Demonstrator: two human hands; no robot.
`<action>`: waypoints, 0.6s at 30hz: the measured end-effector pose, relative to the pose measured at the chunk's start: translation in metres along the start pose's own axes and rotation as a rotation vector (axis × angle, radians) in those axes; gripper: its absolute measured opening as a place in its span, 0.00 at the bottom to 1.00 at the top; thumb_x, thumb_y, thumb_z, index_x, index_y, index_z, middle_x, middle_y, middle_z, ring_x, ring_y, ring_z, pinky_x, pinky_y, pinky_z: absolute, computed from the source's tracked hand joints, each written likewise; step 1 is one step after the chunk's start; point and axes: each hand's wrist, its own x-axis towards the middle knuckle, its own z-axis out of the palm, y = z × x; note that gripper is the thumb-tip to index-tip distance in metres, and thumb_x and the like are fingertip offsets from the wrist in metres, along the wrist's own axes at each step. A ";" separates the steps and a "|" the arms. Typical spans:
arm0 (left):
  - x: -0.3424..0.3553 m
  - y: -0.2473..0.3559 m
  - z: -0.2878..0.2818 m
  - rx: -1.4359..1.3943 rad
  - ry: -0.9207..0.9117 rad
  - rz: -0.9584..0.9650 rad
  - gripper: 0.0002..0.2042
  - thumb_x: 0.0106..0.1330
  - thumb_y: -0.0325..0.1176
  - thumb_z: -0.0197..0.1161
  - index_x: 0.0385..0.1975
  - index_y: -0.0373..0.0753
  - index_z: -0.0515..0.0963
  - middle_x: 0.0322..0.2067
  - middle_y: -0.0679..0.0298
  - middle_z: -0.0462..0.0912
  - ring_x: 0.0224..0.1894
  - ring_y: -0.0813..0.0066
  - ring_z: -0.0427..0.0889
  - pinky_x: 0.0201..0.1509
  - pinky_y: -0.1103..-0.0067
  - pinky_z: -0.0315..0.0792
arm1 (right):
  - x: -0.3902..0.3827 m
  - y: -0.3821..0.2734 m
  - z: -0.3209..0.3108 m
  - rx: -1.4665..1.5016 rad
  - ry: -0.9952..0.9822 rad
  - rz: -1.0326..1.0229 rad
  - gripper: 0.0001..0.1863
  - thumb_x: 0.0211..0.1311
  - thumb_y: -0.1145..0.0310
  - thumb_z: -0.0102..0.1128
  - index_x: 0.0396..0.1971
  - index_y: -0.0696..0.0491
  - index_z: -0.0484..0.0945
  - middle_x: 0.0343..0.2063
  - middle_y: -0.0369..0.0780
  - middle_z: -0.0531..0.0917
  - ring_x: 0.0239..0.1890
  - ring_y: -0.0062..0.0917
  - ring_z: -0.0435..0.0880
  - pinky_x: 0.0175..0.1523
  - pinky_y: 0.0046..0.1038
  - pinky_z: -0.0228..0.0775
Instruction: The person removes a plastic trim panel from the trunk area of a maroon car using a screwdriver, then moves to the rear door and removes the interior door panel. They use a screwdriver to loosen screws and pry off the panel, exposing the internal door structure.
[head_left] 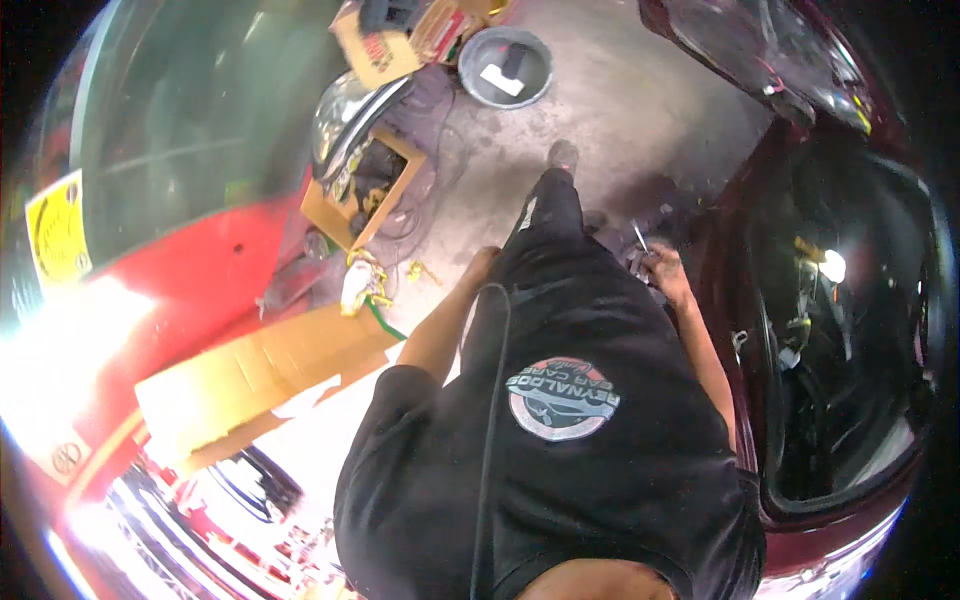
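My right hand is closed, low beside my right thigh and next to the dark red car. A thin, pale metal shaft sticks up from its fingers; the kind of tool is too small to make out. Something dark lies about the same fingers, and I cannot tell whether it is held too. My left hand hangs against my left thigh, its fingers hidden by the dark clothing. A dark cord runs down over the front of my black shirt.
A grey round tub stands ahead on the concrete floor. Open cardboard boxes and cables sit to the left, before a red vehicle. A long flattened carton lies at my left. The car's open window is at my right.
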 end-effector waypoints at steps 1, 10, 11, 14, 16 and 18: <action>-0.002 0.028 -0.006 -0.087 -0.009 -0.024 0.15 0.61 0.39 0.59 0.37 0.33 0.83 0.36 0.40 0.83 0.43 0.51 0.85 0.46 0.62 0.75 | -0.001 -0.002 0.003 0.020 -0.008 -0.072 0.22 0.69 0.54 0.52 0.34 0.61 0.81 0.25 0.40 0.83 0.25 0.22 0.79 0.29 0.27 0.68; -0.016 -0.156 0.040 -0.609 0.272 -0.044 0.16 0.58 0.38 0.59 0.40 0.33 0.81 0.37 0.37 0.82 0.44 0.40 0.82 0.46 0.60 0.74 | 0.026 -0.023 0.020 -0.065 -0.021 0.174 0.15 0.60 0.71 0.56 0.45 0.59 0.82 0.23 0.33 0.80 0.23 0.16 0.74 0.29 0.21 0.64; -0.009 -0.157 0.041 -0.586 0.245 -0.014 0.16 0.58 0.38 0.59 0.41 0.33 0.81 0.38 0.37 0.82 0.44 0.40 0.81 0.47 0.59 0.74 | 0.025 -0.028 0.016 -0.134 0.030 0.205 0.15 0.60 0.71 0.57 0.45 0.59 0.82 0.23 0.33 0.80 0.23 0.16 0.74 0.29 0.21 0.65; -0.014 -0.128 0.015 -0.485 0.129 0.040 0.17 0.58 0.37 0.59 0.44 0.34 0.81 0.38 0.37 0.82 0.45 0.39 0.81 0.48 0.59 0.74 | 0.024 -0.023 0.012 -0.336 0.131 0.166 0.14 0.59 0.72 0.59 0.45 0.59 0.83 0.23 0.34 0.80 0.24 0.17 0.75 0.31 0.22 0.66; -0.023 -0.131 -0.005 -0.322 0.187 -0.028 0.17 0.59 0.36 0.58 0.45 0.34 0.80 0.37 0.38 0.82 0.45 0.39 0.81 0.49 0.60 0.74 | 0.032 -0.025 0.028 -0.361 0.136 0.206 0.14 0.59 0.73 0.60 0.45 0.59 0.83 0.23 0.35 0.80 0.24 0.18 0.75 0.31 0.22 0.67; -0.025 -0.125 -0.022 -0.226 0.229 -0.084 0.17 0.60 0.34 0.57 0.45 0.34 0.80 0.36 0.40 0.83 0.43 0.42 0.82 0.47 0.62 0.76 | 0.044 -0.040 0.051 -0.413 0.064 0.154 0.12 0.59 0.73 0.59 0.41 0.60 0.83 0.20 0.35 0.77 0.23 0.18 0.74 0.30 0.25 0.66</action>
